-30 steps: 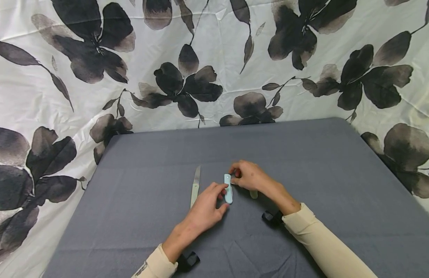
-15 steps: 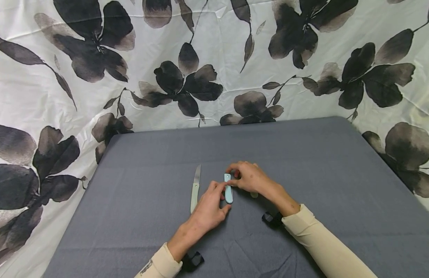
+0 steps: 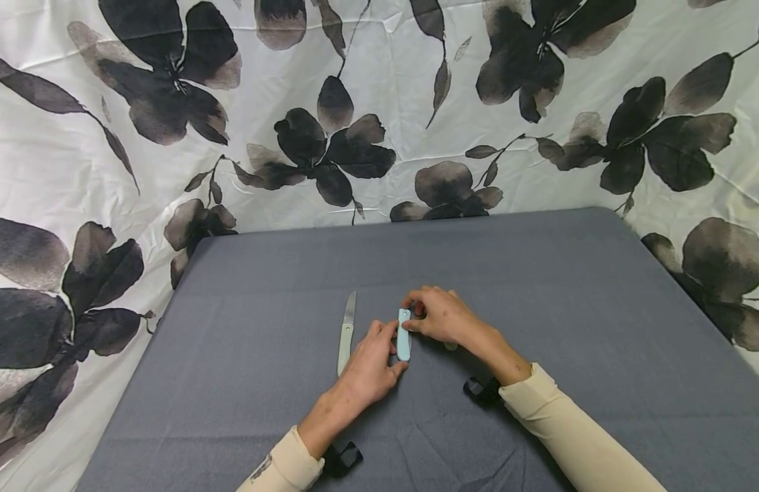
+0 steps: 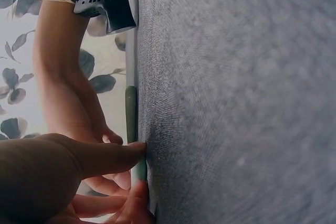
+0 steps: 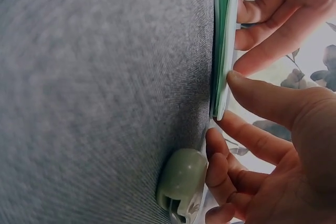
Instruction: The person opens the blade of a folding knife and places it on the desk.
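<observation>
A light blue folding knife (image 3: pixel 404 336), folded up, lies between both hands at the middle of the table; in the right wrist view the slot along the handle (image 5: pixel 223 51) shows. My left hand (image 3: pixel 368 365) holds it from the left, thumb near its lower end and fingertips along its side. From the right, my right hand (image 3: pixel 441 314) has its thumb against the handle and a bent finger at the upper end. Left of them lies a pale green folding knife (image 3: pixel 345 338), blade out and pointing away. Another pale green handle (image 5: pixel 184 179) is mostly hidden under my right hand in the head view.
A dark grey cloth (image 3: pixel 281 273) covers the table, with creases near the front. White fabric with dark flowers (image 3: pixel 330 157) hangs behind and at the sides. Black wrist mounts (image 3: pixel 342 459) sit below both cream sleeves (image 3: pixel 564 424).
My right thumb has come left onto the light blue knife, which has turned slightly. My left hand has shifted a little to the right. The green knives have stayed put.
</observation>
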Motion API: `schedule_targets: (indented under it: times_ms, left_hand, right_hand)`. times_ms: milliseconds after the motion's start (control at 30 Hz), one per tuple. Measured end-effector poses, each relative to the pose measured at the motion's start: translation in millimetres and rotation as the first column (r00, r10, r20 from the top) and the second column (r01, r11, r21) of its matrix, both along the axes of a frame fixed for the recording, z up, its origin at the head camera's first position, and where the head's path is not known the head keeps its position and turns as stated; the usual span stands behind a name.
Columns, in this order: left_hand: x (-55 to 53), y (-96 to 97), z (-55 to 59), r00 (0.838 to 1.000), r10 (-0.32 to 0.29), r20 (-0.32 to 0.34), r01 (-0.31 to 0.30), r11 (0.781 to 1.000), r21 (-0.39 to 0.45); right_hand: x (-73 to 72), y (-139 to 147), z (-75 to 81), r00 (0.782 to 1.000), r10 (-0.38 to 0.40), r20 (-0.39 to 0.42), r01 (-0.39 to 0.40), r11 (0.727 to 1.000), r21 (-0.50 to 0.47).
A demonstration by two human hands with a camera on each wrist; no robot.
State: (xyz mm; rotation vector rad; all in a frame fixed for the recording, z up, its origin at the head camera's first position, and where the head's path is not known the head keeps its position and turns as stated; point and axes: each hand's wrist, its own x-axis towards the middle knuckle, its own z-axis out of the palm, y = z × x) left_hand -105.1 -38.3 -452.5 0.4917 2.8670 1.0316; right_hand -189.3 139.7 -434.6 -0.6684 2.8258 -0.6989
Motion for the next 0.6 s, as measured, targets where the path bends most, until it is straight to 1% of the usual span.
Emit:
schedule_targets:
  times_ms: [267, 367, 500, 600]
  left_hand:
    - [-1.5, -2.2, 0.8, 1.000, 0.006, 0.010, -0.006, 0.999, 0.033]
    - [-2.3, -3.0, 2.1, 1.000, 0.002, 0.010, -0.003, 0.999, 0.050]
    - [-4.1, -4.4, 4.4, 1.000, 0.000, -0.014, 0.001, 0.996, 0.084]
    - [-5.6, -5.5, 5.4, 0.999, 0.003, -0.038, 0.001, 0.995, 0.104]
  right_hand:
    - [2.2, -0.1, -0.4, 1.000, -0.005, 0.001, 0.005, 0.999, -0.045]
    - [1.2, 1.5, -0.7, 1.000, -0.009, 0.005, 0.009, 0.993, -0.117]
    - [-1.1, 3.6, -1.4, 1.000, -0.008, -0.003, 0.007, 0.971, -0.237]
    - [-2.5, 4.0, -1.8, 1.000, -0.008, -0.014, 0.004, 0.959, -0.284]
